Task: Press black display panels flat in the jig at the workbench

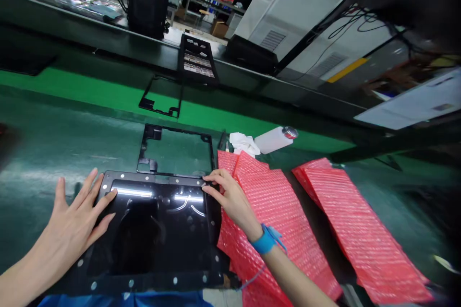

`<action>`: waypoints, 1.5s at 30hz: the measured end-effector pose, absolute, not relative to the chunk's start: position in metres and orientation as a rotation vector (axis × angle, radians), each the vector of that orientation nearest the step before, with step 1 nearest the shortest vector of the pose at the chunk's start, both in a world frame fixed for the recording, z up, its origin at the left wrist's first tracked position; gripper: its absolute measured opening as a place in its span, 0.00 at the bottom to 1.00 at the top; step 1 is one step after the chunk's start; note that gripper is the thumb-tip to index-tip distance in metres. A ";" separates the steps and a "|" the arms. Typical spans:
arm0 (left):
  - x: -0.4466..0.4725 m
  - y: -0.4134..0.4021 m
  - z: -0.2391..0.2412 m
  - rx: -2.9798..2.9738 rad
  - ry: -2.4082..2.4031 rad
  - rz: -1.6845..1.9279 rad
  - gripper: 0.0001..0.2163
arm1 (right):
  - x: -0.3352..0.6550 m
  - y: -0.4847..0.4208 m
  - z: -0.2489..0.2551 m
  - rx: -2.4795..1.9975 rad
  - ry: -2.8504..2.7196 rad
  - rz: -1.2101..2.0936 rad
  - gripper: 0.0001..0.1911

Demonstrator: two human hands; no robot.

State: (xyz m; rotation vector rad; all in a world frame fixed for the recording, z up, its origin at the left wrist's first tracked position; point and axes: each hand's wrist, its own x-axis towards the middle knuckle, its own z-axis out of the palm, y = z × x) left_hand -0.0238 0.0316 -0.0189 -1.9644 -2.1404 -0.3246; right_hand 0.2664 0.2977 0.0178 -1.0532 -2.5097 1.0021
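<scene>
A dark glossy flat screen panel [162, 235], its border dotted with several pale round spots, lies at the near edge of the bench. My left hand [77, 218] rests with spread fingers over the panel's left side. At the panel's far right corner, my right hand [225, 194] pinches thumb and forefinger together; what is between them is too small to make out. A blue wrist strap [265, 240] with a thin cord is on my right wrist. Just beyond the panel lies a black rectangular frame [175, 129], close to my right fingertips.
Red bubble-wrap bags [273, 201] lie right of the panel, with another stack [363, 230] farther right. A white bottle [273, 141] lies tilted beside crumpled white tissue [244, 144]. A second black frame [158, 108] and a black tray of small parts [198, 60] are farther back.
</scene>
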 end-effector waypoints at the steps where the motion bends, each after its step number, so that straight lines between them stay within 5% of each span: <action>1: -0.022 0.035 -0.018 -1.953 -2.143 -0.308 0.18 | 0.264 0.302 0.018 -1.057 -2.532 1.025 0.09; 20: -0.019 0.044 -0.032 -1.987 -2.325 -0.492 0.42 | 0.238 0.338 0.036 -1.299 -3.004 1.270 0.18; 28: -0.019 0.046 -0.030 -1.998 -2.255 -0.473 0.33 | 0.245 0.325 0.039 -1.248 -2.880 1.019 0.19; 33: -0.022 0.044 -0.025 -2.028 -2.169 -0.422 0.32 | 0.262 0.304 0.035 -0.998 -2.604 0.985 0.04; 39: -0.022 0.040 -0.027 -2.006 -2.124 -0.384 0.29 | 0.272 0.319 0.030 -1.081 -2.260 0.913 0.14; 45: -0.022 0.041 -0.025 -1.999 -2.167 -0.392 0.27 | 0.297 0.284 0.034 -1.127 -2.372 1.107 0.10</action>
